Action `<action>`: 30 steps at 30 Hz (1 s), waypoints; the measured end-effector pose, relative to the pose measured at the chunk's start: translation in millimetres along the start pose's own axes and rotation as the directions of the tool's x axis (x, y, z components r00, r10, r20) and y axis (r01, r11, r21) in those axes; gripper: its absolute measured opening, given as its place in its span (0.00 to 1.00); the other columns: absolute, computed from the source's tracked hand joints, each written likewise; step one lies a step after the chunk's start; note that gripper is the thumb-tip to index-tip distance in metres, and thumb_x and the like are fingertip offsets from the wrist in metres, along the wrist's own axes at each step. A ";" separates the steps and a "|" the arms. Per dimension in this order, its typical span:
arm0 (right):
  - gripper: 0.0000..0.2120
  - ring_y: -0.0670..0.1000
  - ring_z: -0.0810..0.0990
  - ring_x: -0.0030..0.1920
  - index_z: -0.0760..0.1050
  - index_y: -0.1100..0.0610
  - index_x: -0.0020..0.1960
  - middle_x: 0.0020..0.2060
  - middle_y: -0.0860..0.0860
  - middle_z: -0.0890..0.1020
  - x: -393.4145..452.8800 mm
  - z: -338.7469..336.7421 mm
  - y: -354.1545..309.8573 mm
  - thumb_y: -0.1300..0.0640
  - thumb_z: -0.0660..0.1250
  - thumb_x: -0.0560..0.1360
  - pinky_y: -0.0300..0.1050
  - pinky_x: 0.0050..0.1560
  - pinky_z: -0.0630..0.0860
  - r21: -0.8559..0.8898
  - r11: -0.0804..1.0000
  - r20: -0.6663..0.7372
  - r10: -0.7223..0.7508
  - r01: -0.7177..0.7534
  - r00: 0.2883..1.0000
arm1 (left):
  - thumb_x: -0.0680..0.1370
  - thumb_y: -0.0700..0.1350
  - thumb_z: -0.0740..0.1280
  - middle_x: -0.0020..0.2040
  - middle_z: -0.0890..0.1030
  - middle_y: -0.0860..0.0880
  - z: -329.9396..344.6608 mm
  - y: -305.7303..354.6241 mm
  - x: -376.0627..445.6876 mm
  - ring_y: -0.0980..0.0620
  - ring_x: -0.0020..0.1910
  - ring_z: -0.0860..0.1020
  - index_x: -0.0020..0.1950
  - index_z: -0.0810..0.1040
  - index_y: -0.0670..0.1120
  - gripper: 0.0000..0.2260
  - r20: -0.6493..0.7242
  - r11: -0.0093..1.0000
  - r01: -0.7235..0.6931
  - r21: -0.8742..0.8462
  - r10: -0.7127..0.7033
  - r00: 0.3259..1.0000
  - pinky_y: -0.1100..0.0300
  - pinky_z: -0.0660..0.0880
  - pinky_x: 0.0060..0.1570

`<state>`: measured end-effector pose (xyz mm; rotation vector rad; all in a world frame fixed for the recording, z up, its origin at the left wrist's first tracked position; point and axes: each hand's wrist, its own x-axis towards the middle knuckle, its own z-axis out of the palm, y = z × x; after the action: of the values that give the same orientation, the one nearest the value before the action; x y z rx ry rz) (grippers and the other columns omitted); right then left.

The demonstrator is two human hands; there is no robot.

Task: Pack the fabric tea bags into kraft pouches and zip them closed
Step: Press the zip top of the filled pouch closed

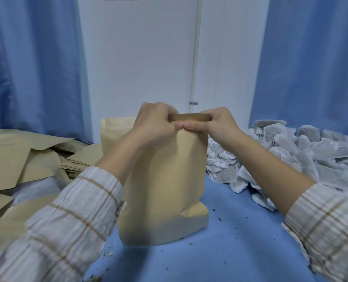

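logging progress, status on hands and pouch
Left hand and right hand pinching top of upright kraft pouch. Tea bags piled right, clear of it.

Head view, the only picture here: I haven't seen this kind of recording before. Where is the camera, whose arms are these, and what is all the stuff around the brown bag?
The camera sits on a person's head, looking forward and down, so the arms are the wearer's own. No robot is involved. The left hand and right hand both pinch the top edge of an upright kraft pouch, apparently at its zip. It stands on a blue table cover. To the left lie flat empty pouches; another pouch stands behind. To the right is a heap of white fabric tea bags. Blue curtains hang behind.
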<state>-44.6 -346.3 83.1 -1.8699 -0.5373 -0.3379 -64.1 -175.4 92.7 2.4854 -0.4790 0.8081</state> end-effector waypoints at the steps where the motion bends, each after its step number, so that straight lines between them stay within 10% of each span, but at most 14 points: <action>1: 0.06 0.44 0.81 0.35 0.82 0.54 0.37 0.32 0.47 0.83 -0.4 0.1 1.7 0.55 0.78 0.63 0.36 0.35 0.74 0.020 1.000 0.005 -0.002 0.002 1.000 | 0.74 0.52 0.68 0.32 0.74 0.49 -3.0 -2.3 1.4 0.48 0.39 0.71 0.33 0.74 0.47 0.13 0.013 1.000 -0.006 0.005 0.006 1.000 0.58 0.65 0.33; 8: 0.05 0.39 0.79 0.38 0.81 0.49 0.42 0.34 0.40 0.81 1.2 -12.5 -5.7 0.54 0.75 0.66 0.30 0.39 0.72 -0.301 0.951 0.040 -0.064 0.073 0.997 | 0.73 0.51 0.71 0.31 0.73 0.53 -16.7 -21.0 0.7 0.50 0.39 0.71 0.39 0.80 0.48 0.07 0.064 0.995 -0.013 0.095 0.007 0.998 0.60 0.63 0.36; 13: 0.08 0.43 0.74 0.35 0.76 0.46 0.33 0.29 0.41 0.76 17.4 5.3 -38.3 0.46 0.71 0.67 0.37 0.32 0.66 -0.756 0.593 0.307 -0.051 0.277 0.950 | 0.74 0.52 0.69 0.29 0.71 0.54 3.4 -9.0 -2.9 0.48 0.39 0.72 0.41 0.81 0.48 0.08 0.006 0.994 -0.068 0.082 0.068 0.998 0.57 0.63 0.34; 18: 0.13 0.49 0.66 0.32 0.78 0.59 0.35 0.27 0.52 0.69 19.3 1.7 -22.5 0.49 0.75 0.67 0.21 0.33 0.61 -0.713 0.642 0.309 -0.073 0.282 0.948 | 0.71 0.54 0.72 0.37 0.74 0.57 -20.6 -26.8 2.7 0.54 0.42 0.71 0.43 0.77 0.52 0.08 0.151 0.993 -0.054 0.108 0.037 0.988 0.62 0.65 0.34; 26: 0.20 0.48 0.62 0.27 0.71 0.58 0.27 0.24 0.50 0.64 22.5 10.5 -23.4 0.45 0.75 0.65 0.41 0.29 0.57 -0.708 0.625 0.327 -0.123 0.329 0.937 | 0.70 0.56 0.73 0.38 0.78 0.54 -7.1 -31.9 -2.3 0.50 0.46 0.74 0.42 0.80 0.54 0.08 0.004 0.994 -0.045 0.097 0.045 0.999 0.56 0.71 0.42; 30: 0.20 0.45 0.61 0.30 0.76 0.65 0.36 0.26 0.52 0.65 20.5 4.1 -15.1 0.47 0.75 0.65 0.39 0.29 0.56 -0.618 0.720 0.313 -0.143 0.315 0.939 | 0.66 0.57 0.76 0.35 0.79 0.53 -24.8 -49.3 -4.0 0.57 0.38 0.74 0.39 0.81 0.50 0.13 0.012 0.998 0.050 -0.039 -0.050 0.999 0.69 0.69 0.33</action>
<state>-35.0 -333.9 103.6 -2.5683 -0.9151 -0.5173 -55.7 -120.7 91.4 2.4567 -0.4306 0.7585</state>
